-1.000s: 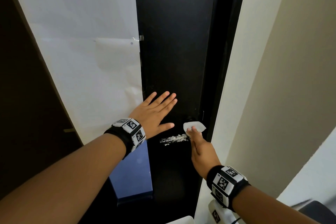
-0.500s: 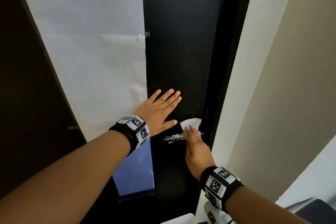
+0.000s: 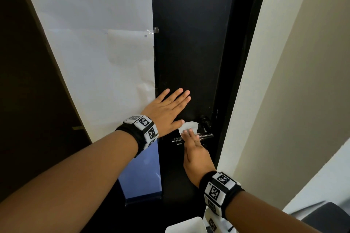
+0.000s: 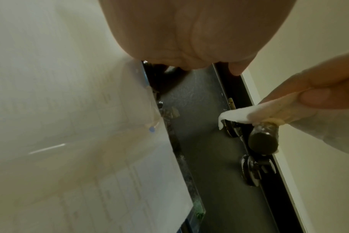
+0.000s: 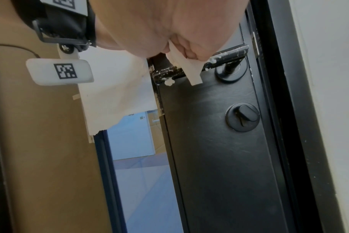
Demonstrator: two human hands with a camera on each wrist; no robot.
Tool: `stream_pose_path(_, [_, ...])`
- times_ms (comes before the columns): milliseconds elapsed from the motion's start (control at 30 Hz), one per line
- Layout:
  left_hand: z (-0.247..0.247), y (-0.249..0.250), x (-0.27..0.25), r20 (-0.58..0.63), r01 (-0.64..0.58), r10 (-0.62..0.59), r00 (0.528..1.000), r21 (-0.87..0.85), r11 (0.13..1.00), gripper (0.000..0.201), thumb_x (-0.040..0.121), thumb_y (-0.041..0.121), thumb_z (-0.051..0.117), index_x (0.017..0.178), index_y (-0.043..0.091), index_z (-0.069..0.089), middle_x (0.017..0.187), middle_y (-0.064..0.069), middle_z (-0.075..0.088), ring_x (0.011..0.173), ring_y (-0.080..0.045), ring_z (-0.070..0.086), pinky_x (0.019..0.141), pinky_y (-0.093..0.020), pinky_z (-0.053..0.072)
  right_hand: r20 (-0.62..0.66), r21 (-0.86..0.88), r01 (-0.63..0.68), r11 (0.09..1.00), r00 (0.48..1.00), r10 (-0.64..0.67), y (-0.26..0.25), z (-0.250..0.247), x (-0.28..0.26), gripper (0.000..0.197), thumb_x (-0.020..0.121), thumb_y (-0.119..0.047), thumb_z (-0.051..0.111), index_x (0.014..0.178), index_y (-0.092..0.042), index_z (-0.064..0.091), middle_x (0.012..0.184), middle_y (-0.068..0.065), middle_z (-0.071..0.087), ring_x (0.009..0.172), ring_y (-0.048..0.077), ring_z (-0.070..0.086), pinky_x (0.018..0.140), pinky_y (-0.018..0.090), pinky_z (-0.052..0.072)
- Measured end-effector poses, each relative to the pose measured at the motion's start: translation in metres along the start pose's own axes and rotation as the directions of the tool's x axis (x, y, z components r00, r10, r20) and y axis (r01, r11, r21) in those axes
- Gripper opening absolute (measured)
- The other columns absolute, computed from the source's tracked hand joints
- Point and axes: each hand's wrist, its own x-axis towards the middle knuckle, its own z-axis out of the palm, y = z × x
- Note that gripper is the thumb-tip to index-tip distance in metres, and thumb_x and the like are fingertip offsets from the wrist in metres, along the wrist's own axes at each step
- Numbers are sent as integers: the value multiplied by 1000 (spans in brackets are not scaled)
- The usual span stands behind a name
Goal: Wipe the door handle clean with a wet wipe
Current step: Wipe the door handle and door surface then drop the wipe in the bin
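left hand (image 3: 166,111) is lying flat against the black door (image 3: 191,43), fingers straight and together, palm pressing the panel just above and to the left of the door handle (image 3: 205,136); it is holding nothing. right hand (image 3: 197,155) is reaching up from below, forearm angled in from the lower right, fingers extended over the lever and pressing a folded white wet wipe (image 3: 188,126) onto the handle's top; in the left wrist view the thumb is pinching the wipe against the fingers. wipe is sitting about mid-lever, one flap hanging down over the front in the right wrist view. handle is showing white flecks of residue along its length, with a blob at its free end. thumb-turn lock (image 5: 242,117) is sitting on the door below the handle. white container (image 3: 186,225) is showing at the bottom edge of the head view; contents cannot be told.
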Motion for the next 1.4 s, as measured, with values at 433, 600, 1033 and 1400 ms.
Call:
stream_pose_path(433, [-6, 0, -1, 26, -5, 4, 1000, 13, 1000, 69, 92, 31, 24, 150, 19, -12, 160, 1, -14, 146, -16, -17, 117, -40, -11, 38, -8, 25, 1000, 999, -25, -13, 10, -2, 59, 95, -1, 33, 150, -16, 19, 161, 6, 10, 148, 27, 7, 116, 30, 16])
stream_pose_path(600, [-7, 1, -1, 34, 0, -1, 999, 18, 1000, 70, 92, 30, 26, 150, 19, -12, 160, 1, -15, 146, -16, -18, 118, -40, -11, 38, -25, 47, 999, 998, -46, -13, 9, -2, 58, 95, -1, 32, 150, -15, 19, 161, 8, 11, 148, 27, 7, 113, 24, 9])
stream_pose_path(1033, [-6, 2, 0, 42, 3, -5, 999, 38, 999, 71, 91, 30, 26, 150, 19, -12, 160, 1, -15, 146, -17, -18, 118, -41, -10, 65, -28, 50, 998, 997, -48, -17, 10, -3, 57, 95, -1, 33, 149, -15, 21, 161, 7, 11, 148, 28, 9, 117, 31, 20])
stream_pose_path(1400, [-6, 1, 0, 50, 9, -11, 999, 39, 999, 70, 92, 29, 26, 150, 19, -11, 160, 0, -14, 146, -17, -17, 118, -41, -10, 98, -6, 56, 998, 994, -55, -21, 9, -2, 55, 98, -6, 34, 150, -17, 21, 161, 4, 12, 148, 24, 9, 116, 31, 20])
